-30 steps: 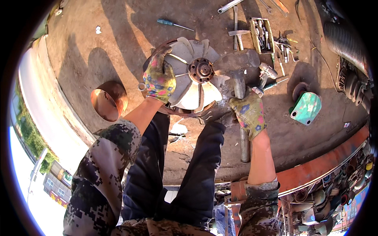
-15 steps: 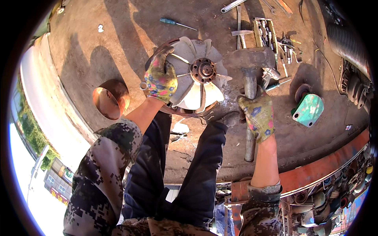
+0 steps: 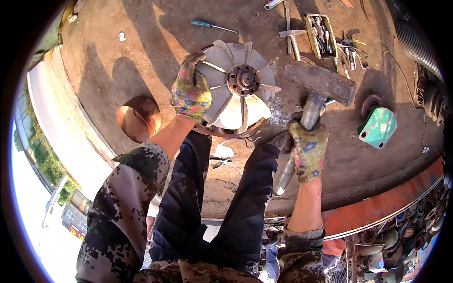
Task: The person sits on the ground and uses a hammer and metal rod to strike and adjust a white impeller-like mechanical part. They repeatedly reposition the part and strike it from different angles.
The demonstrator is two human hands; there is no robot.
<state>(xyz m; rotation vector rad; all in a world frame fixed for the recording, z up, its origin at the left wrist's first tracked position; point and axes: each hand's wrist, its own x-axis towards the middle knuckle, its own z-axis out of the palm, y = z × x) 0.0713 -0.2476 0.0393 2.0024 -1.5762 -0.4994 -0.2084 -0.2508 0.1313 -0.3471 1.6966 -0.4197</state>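
A grey, bladed fan wheel [image 3: 255,111] with a dark, bolt-holed hub [image 3: 243,80] lies on a round rusty base before me. My left hand [image 3: 192,96], in a flowered work glove, rests over its left side, fingers curled by the blades. A small round metal end shows beside that glove; what the fingers hold is hidden. To the right of the wheel, my right hand [image 3: 309,148], gloved alike, is closed round the metal handle of a sledgehammer [image 3: 325,84]. The heavy head is raised above the ground, tilted to the right, and the handle slants down toward my leg.
On the left stands a rusty metal ring [image 3: 138,119]. A blue screwdriver [image 3: 213,26] lies beyond the wheel. Farther right are a small hammer [image 3: 292,34], a socket box [image 3: 322,37] and loose tools [image 3: 351,52]. A green-plated part [image 3: 379,128] sits at right.
The sledgehammer's head has swung to the right and turned, its handle end shifting left. My left hand has stayed at the fan wheel. The whole view has shifted slightly.
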